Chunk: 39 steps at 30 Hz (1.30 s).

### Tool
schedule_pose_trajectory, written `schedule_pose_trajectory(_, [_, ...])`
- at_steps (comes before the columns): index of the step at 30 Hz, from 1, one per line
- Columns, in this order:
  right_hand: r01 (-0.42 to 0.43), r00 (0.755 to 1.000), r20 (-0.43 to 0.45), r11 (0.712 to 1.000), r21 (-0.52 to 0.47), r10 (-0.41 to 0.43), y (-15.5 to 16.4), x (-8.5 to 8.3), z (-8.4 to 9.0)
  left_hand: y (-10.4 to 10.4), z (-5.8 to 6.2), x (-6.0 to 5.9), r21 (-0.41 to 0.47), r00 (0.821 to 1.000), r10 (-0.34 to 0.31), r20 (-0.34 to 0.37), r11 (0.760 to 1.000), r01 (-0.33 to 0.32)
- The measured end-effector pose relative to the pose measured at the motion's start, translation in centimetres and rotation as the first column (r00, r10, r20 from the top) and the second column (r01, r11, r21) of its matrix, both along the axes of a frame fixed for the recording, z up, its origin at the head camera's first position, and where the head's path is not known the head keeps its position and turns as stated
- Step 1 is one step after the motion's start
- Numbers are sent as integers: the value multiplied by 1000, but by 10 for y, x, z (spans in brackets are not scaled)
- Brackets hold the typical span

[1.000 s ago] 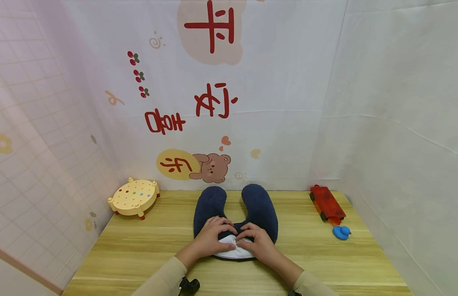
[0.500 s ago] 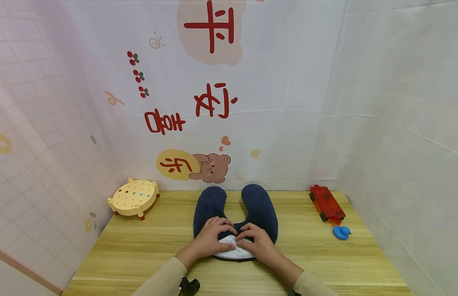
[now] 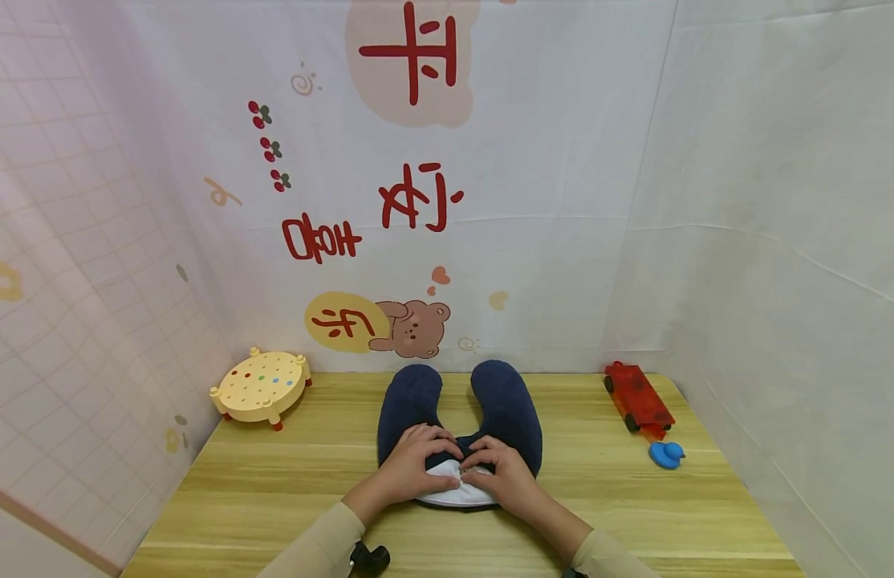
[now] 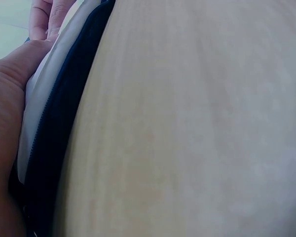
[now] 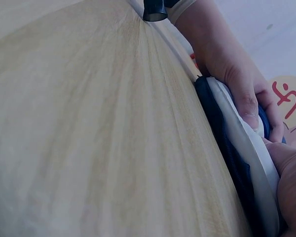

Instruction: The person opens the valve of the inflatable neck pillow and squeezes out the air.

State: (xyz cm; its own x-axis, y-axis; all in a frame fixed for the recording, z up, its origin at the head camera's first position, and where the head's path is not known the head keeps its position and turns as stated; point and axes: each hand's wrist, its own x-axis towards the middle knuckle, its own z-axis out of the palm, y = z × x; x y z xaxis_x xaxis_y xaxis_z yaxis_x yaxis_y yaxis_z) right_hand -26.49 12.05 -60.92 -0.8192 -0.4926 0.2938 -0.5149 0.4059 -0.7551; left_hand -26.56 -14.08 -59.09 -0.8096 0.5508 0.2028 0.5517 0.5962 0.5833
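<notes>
A U-shaped navy neck pillow (image 3: 508,401) lies on the table with its two ends toward the back wall. Along its near curve the zipped cover stands open, and a white inner lining (image 3: 447,491) shows. My left hand (image 3: 411,464) grips the left part of this curve, thumb on the white lining and fingers over the navy cover. From the other side my right hand (image 3: 510,479) grips it the same way, its thumb close to the left one. Dark zipper teeth (image 4: 35,136) run along the cover's edge in the left wrist view. The palms hide part of the pillow.
A round yellow pegged stool toy (image 3: 262,387) stands at the back left of the wooden table (image 3: 274,482). At the right lie a red toy car (image 3: 638,396) and a blue toy duck (image 3: 667,455). White printed cloth walls (image 3: 562,241) enclose the back and sides.
</notes>
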Motion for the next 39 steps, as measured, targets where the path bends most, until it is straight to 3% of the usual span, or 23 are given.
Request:
schedule_pose_trajectory(16, [11,1000,1,1000,17,-11,-1,1,0,0,0,0,18,1000,-8,-8,1000,8])
schedule_pose_trajectory(39, [6,1000,4,1000,23,-6,-1,2,1,0,-5,-2,27,999,2,36,1000,-3])
